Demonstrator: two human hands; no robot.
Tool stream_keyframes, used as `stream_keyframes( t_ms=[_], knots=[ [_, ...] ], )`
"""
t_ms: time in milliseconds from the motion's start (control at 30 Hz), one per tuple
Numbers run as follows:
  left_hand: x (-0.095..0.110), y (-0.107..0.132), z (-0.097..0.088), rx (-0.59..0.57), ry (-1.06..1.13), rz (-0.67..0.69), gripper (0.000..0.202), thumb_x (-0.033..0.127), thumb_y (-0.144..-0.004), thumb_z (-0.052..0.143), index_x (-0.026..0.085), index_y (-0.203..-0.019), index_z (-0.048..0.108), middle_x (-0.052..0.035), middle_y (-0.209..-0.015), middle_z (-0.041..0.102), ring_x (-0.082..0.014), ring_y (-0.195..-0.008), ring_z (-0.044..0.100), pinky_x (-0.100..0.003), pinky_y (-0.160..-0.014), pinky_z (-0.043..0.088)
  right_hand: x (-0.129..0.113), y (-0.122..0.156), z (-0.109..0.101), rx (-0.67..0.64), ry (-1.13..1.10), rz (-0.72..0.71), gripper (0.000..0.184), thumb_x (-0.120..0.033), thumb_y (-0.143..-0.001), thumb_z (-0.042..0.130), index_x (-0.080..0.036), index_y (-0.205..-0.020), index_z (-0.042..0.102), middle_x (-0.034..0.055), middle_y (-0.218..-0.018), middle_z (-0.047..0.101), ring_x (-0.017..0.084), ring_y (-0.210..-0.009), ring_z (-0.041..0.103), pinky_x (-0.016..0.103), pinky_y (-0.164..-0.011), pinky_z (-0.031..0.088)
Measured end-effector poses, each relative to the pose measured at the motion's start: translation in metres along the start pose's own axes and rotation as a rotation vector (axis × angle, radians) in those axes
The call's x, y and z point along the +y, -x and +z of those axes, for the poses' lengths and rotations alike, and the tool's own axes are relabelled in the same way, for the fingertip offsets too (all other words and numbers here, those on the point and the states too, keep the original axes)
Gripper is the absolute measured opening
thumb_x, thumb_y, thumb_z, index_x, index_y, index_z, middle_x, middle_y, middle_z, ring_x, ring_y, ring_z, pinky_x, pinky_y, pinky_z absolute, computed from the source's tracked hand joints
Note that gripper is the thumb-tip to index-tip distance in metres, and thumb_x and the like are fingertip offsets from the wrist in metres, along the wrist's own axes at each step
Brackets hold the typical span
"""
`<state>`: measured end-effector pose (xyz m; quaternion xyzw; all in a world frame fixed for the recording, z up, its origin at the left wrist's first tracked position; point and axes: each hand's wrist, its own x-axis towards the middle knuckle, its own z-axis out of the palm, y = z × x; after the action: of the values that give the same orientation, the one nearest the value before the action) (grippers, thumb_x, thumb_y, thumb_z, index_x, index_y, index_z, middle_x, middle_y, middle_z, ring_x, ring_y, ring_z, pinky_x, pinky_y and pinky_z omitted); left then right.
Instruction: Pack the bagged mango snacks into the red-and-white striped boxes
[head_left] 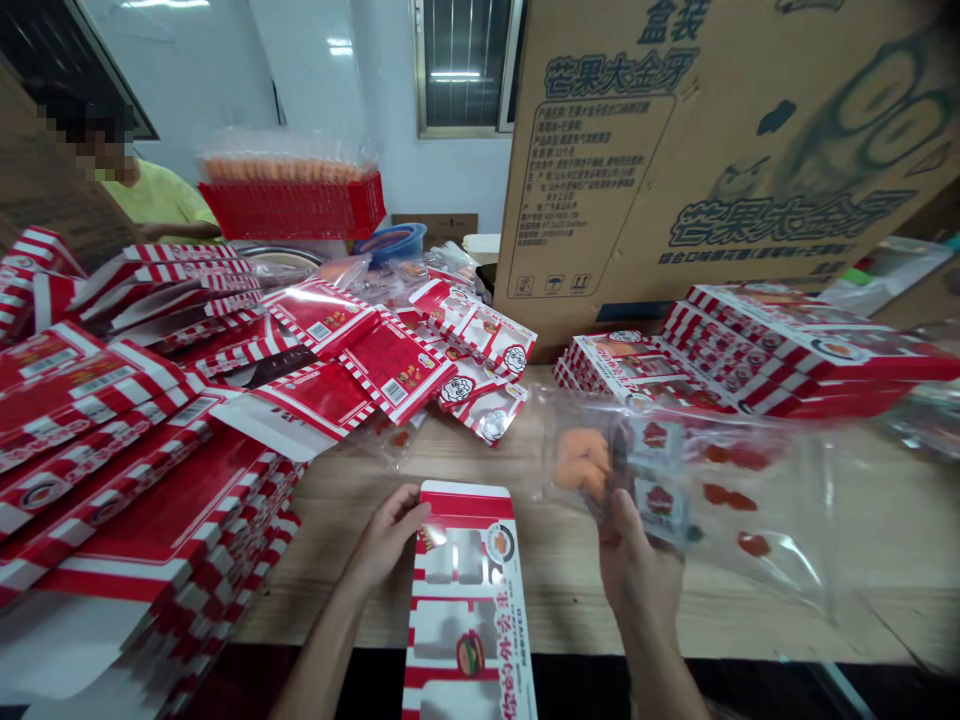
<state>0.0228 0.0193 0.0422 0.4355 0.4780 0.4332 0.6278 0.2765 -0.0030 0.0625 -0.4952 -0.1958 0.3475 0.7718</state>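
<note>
- Left hand (390,530) pinches the edge of a red-and-white windowed box (469,592).
- Right hand (643,560) pinches a clear pack (705,500) with orange pieces (582,460), over the wooden surface (562,600).

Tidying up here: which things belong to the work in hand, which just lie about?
Work in hand:
Left hand: red-and-white striped cardboard box
Right hand: clear plastic packet, orange pieces inside
Probably: red striped cardboard boxes, left

Apparently lying about:
blue round plastic basin
large brown cardboard carton

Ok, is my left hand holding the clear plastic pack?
No, your left hand holds the printed box; your right hand has the clear pack.
</note>
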Motion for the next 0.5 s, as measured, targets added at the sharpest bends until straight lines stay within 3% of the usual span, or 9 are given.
stream_keyframes(
  t_ms=[100, 233, 367, 500],
  knots=[
    [0.004, 0.001, 0.007, -0.095, 0.041, -0.001, 0.037, 0.049, -0.071, 0.074, 0.018, -0.09, 0.068, -0.0033, -0.083, 0.071, -0.0194, -0.078, 0.066, -0.029, -0.074, 0.05, 0.014, -0.009, 0.014, -0.021, -0.056, 0.035, 0.036, -0.034, -0.073, 0.076, -0.028, -0.107, 0.066, -0.0044, -0.117, 0.07, 0.016, -0.116, 0.061, 0.027, -0.094, 0.052],
    [0.011, 0.002, 0.012, -0.154, 0.034, 0.02, 0.035, 0.047, -0.07, 0.076, 0.017, -0.087, 0.068, -0.0027, -0.08, 0.071, -0.018, -0.078, 0.064, -0.027, -0.074, 0.049, 0.017, -0.011, 0.028, -0.188, -0.045, 0.243, 0.032, -0.042, -0.066, 0.08, -0.021, -0.088, 0.07, 0.0024, -0.091, 0.077, 0.026, -0.093, 0.072, 0.04, -0.083, 0.059],
    [0.013, 0.007, 0.016, -0.11, 0.033, 0.024, 0.035, 0.049, -0.071, 0.075, 0.018, -0.084, 0.065, -0.0014, -0.079, 0.069, -0.0162, -0.073, 0.063, -0.025, -0.068, 0.049, 0.002, -0.009, 0.023, -0.382, 0.027, 0.388, 0.036, -0.04, -0.057, 0.086, -0.017, -0.082, 0.073, 0.0076, -0.085, 0.077, 0.031, -0.084, 0.073, 0.044, -0.079, 0.059],
    [0.01, 0.012, 0.022, -0.038, 0.063, 0.02, 0.047, 0.051, -0.072, 0.073, 0.024, -0.105, 0.055, 0.0001, -0.084, 0.069, -0.0164, -0.071, 0.064, -0.025, -0.065, 0.05, -0.013, -0.016, 0.009, -0.532, 0.132, 0.432, 0.041, -0.039, -0.056, 0.089, -0.017, -0.088, 0.075, 0.0098, -0.095, 0.077, 0.029, -0.088, 0.072, 0.041, -0.084, 0.055]
  ],
)
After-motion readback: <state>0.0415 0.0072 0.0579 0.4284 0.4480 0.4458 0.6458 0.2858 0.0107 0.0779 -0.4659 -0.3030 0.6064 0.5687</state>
